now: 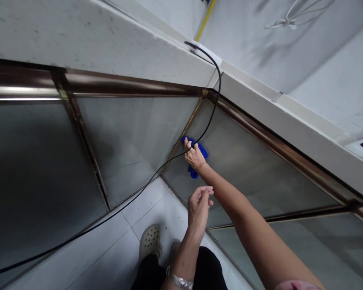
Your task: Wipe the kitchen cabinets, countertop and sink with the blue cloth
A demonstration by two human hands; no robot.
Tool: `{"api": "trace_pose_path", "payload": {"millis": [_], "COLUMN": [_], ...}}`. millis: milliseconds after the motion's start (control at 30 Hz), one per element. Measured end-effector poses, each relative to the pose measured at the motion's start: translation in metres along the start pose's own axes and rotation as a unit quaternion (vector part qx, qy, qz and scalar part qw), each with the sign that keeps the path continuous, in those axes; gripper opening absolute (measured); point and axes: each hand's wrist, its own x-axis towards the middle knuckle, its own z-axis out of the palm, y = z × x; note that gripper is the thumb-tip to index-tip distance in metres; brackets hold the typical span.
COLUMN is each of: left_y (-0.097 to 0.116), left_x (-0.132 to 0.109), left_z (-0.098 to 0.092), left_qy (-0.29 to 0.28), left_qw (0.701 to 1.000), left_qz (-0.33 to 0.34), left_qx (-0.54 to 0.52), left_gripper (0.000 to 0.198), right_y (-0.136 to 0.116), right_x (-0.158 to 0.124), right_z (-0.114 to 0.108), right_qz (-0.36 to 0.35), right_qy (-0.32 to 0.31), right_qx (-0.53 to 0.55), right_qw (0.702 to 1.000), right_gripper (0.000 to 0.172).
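Observation:
My right hand (194, 156) reaches out to the corner where two glass panels meet and presses a blue cloth (199, 155) against the right-hand glass panel (254, 169). Its fingers are closed over the cloth. My left hand (199, 205) hovers in the air below it, nearer to me, with the fingers loosely curled and nothing in them. A silver bracelet (178, 280) sits on my left wrist.
A black cable (213, 104) hangs from the white ledge (157, 48) above, passes next to my right hand and runs across the left glass panel (130, 137) to the lower left. Bronze metal frames (78, 117) edge the panels. My shoe (150, 239) stands on the white tiled floor (117, 245).

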Motion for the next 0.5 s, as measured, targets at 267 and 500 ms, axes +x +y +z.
{"api": "trace_pose_path", "payload": {"millis": [267, 500], "left_y": [0.003, 0.007], "left_x": [0.002, 0.001], "left_z": [0.009, 0.006], "left_qy": [-0.022, 0.002], "left_qw": [0.999, 1.0], "left_qz": [-0.025, -0.023], "left_qx": [-0.013, -0.012], "left_gripper": [0.027, 0.026], "right_y": [0.018, 0.074], "right_x": [-0.007, 0.021], "right_z": [-0.026, -0.105], "right_qz": [0.056, 0.174], "right_qy": [-0.006, 0.087], "right_qx": [0.016, -0.021], "right_qw": [0.998, 0.981], "right_gripper": [0.061, 0.059]}}
